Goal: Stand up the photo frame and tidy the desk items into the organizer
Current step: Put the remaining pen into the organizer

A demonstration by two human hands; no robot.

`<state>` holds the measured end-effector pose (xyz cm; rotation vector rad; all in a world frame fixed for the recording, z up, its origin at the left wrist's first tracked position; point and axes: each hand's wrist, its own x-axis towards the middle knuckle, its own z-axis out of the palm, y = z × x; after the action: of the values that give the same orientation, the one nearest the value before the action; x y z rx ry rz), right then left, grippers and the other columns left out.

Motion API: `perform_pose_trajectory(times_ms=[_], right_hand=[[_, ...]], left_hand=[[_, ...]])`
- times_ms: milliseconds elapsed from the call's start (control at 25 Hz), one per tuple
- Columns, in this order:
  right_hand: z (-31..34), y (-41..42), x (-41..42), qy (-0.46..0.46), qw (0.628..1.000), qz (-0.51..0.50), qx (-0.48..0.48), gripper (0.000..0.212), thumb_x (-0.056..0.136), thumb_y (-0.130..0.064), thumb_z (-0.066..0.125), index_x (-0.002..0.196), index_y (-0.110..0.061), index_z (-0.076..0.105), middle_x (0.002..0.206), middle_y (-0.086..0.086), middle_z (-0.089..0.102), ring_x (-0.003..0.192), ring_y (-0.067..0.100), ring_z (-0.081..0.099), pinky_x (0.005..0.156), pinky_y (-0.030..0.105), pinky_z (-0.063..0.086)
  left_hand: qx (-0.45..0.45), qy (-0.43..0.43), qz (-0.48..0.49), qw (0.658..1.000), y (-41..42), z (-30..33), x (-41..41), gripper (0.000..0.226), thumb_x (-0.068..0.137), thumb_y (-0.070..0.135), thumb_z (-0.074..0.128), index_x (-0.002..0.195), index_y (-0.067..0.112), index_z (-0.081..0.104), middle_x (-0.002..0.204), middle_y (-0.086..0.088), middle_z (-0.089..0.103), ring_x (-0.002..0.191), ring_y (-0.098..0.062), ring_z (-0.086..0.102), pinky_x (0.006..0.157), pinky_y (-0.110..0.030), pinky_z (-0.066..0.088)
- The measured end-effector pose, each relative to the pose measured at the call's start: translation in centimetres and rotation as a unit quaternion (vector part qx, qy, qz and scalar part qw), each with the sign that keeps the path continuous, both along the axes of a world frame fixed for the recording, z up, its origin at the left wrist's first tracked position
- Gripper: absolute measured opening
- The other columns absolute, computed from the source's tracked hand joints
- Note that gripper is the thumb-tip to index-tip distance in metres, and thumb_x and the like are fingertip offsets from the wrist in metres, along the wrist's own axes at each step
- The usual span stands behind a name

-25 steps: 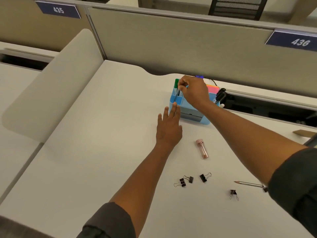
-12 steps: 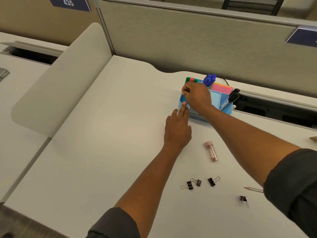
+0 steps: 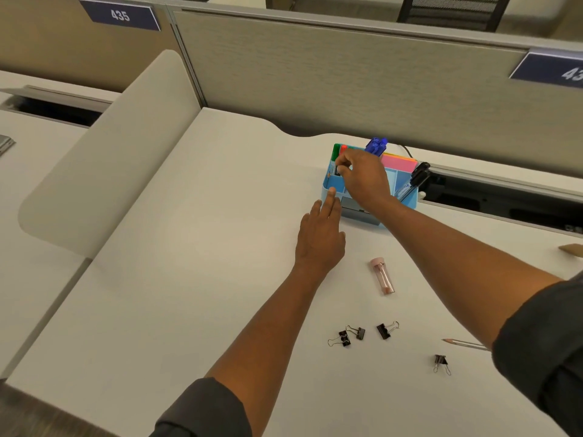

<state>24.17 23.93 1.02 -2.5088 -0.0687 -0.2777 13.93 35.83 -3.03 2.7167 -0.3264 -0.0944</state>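
Organizer (image 3: 407, 201), a blue tray, is set at the far edge of the desk (image 3: 189, 279), just in front of the partition (image 3: 347, 77). It is already partly filled: green and orange markers (image 3: 338, 150) stand in its far-left slot, blue markers (image 3: 376, 146) behind, black pens (image 3: 418, 176) lean at its right end, and pink notes (image 3: 399, 163) lie inside. The right hand (image 3: 362, 178) is held over the organizer's left slots, fingers pinched on a small dark item that cannot be identified. The left hand (image 3: 321, 238) lies flat and relaxed, its fingertips touching the organizer's near-left corner, apparently to steady it. Left to be tidied, judging by what lies loose nearer than the organizer: a pink tube (image 3: 382, 275), four binder clips (image 3: 356, 332), and a pencil (image 3: 463, 343) partly hidden by the right sleeve. No photo frame can be seen, so that step cannot be judged. The desk is pale and plain; number plates (image 3: 120, 15) are fixed to the partitions, and a chair (image 3: 451, 9) stands beyond.
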Motion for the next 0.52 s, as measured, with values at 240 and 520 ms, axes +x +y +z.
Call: perform_pose_trajectory(times_ms=[240, 520], right_hand=[[0.5, -2.5, -3.2, -0.026, 1.0, -0.007, -0.016, 0.016, 0.096, -0.02, 0.054, 0.109, -0.017, 0.063, 0.108, 0.002, 0.067, 0.095, 0.015, 0.06, 0.078, 0.027, 0.047], [0.4, -4.2, -9.4, 0.011, 1.0, -0.022, -0.01, 0.037, 0.094, -0.021, 0.058, 0.13, -0.014, 0.053, 0.134, 0.007, 0.056, 0.124, 0.023, 0.049, 0.1, 0.035, 0.042]], left_hand=[[0.029, -0.001, -0.008, 1.0, -1.0, 1.0, -0.7, 0.075, 0.096, 0.03, 0.055, 0.153, 0.016, 0.01, 0.162, -0.004, -0.001, 0.149, -0.026, 0.006, 0.118, -0.043, 0.012], [0.008, -0.004, -0.019, 1.0, -3.1, 1.9, -3.8, 0.072, 0.096, 0.029, 0.054, 0.153, 0.013, 0.013, 0.161, -0.008, 0.014, 0.147, -0.024, 0.014, 0.119, -0.04, 0.014]])
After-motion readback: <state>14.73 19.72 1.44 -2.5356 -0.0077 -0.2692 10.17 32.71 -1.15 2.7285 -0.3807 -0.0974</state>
